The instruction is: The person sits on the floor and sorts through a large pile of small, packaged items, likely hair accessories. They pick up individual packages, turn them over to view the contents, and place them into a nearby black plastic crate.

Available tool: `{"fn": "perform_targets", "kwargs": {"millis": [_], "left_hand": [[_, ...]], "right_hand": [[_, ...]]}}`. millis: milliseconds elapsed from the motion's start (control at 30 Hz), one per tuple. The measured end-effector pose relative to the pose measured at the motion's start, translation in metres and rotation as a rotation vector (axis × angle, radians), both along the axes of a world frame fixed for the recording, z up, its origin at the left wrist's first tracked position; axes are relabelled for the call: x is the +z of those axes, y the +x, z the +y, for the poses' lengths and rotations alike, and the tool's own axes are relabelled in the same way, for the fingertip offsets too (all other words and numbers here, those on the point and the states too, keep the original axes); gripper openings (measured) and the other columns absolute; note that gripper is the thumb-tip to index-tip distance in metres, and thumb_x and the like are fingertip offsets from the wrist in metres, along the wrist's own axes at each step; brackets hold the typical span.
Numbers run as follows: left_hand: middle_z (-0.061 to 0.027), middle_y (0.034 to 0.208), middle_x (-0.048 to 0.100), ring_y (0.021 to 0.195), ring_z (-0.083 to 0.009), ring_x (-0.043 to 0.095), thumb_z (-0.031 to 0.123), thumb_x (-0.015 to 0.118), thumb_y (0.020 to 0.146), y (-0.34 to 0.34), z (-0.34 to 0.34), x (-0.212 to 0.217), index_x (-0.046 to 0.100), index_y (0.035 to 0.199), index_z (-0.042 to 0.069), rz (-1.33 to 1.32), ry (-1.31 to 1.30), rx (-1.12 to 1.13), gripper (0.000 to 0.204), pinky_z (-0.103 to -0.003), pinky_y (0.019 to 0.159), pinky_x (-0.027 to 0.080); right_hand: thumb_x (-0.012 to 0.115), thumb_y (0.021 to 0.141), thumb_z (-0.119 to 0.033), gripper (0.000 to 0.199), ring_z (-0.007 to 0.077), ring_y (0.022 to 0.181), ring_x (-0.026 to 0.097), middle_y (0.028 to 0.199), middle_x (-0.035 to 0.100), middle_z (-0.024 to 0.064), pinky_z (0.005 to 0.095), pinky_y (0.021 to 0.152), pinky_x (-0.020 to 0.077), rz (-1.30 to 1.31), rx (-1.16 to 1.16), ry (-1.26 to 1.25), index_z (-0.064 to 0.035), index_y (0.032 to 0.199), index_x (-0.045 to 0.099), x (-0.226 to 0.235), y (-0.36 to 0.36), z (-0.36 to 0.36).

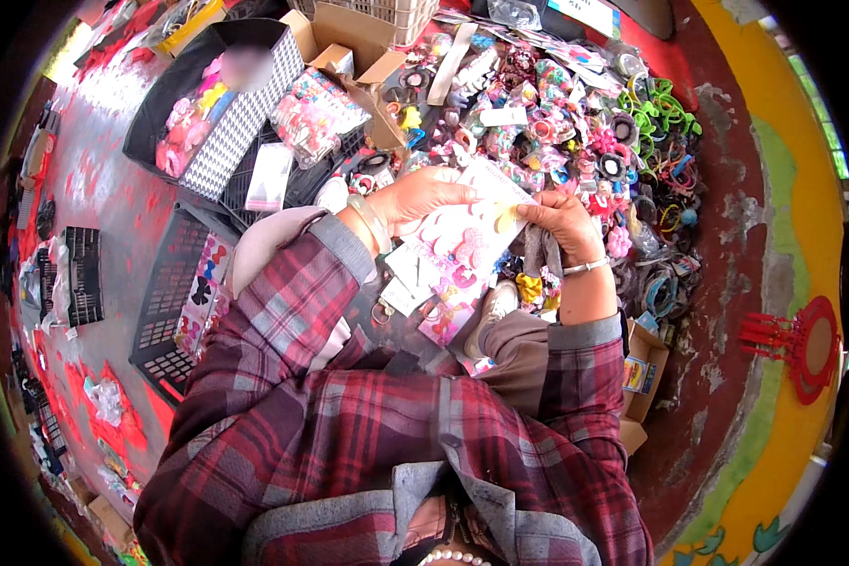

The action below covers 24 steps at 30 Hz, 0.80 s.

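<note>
Between my two hands is a white and pink card (455, 247) bearing pink and white puffy pieces that look like hair accessories. My left hand (417, 200) is closed on its upper left edge, thumb lying across the front. My right hand (564, 224) pinches the right edge beside a small yellow piece (509, 219). Under the right fingers hangs a dark grey strip of cloth (540, 251); whether that hand grips it I cannot tell. Below the card lie white paper cards (406, 294) and a pink printed card (445, 323).
A big heap of hair ties and clips (575, 123) spreads ahead and to the right. On the left stand a black-and-white checked bin (241, 118) and a black plastic crate (160, 302). An open cardboard box (354, 38) stands beyond. A red round stand (811, 349) is far right.
</note>
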<state>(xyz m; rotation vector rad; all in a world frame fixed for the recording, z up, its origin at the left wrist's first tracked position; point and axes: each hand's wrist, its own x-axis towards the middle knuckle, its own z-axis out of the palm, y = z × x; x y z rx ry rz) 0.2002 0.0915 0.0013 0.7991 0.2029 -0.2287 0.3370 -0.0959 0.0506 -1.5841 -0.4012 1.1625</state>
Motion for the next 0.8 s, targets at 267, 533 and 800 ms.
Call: {"fn": "perform_targets", "kwargs": {"millis": [267,533,800], "left_hand": [[-0.0094,0.095,0.063,0.088,-0.0151,0.059,0.010,0.059,0.082,-0.001,-0.004,-0.006,0.059,0.099,-0.005,-0.054,0.150,0.031,0.023,-0.026,0.078,0.046],[-0.0101,0.093,0.062,0.081,-0.0159,0.061,0.011,0.055,0.085,-0.002,-0.003,-0.004,0.059,0.097,-0.005,-0.084,0.389,0.058,0.021,-0.027,0.073,0.049],[-0.0095,0.092,0.062,0.082,-0.0144,0.060,0.011,0.054,0.085,-0.004,-0.005,-0.015,0.059,0.097,-0.005,0.043,0.170,-0.013,0.020,-0.027,0.073,0.049]], "right_hand": [[0.070,0.075,-0.011,0.013,0.0059,0.062,0.052,0.073,0.060,-0.0010,0.0202,0.056,0.0402,-0.095,0.110,0.025,-0.0006,0.081,0.065,-0.004,0.000,-0.001],[0.056,0.086,-0.020,0.023,0.0110,0.083,0.055,0.091,0.062,0.0033,0.0243,0.076,0.0429,-0.168,0.045,0.084,0.0012,0.090,0.064,-0.019,0.001,-0.004],[0.063,0.077,-0.007,0.008,0.0096,0.069,0.054,0.076,0.061,0.0017,0.0216,0.064,0.0414,0.016,0.025,0.044,0.0007,0.078,0.065,-0.035,0.004,-0.007]]}}
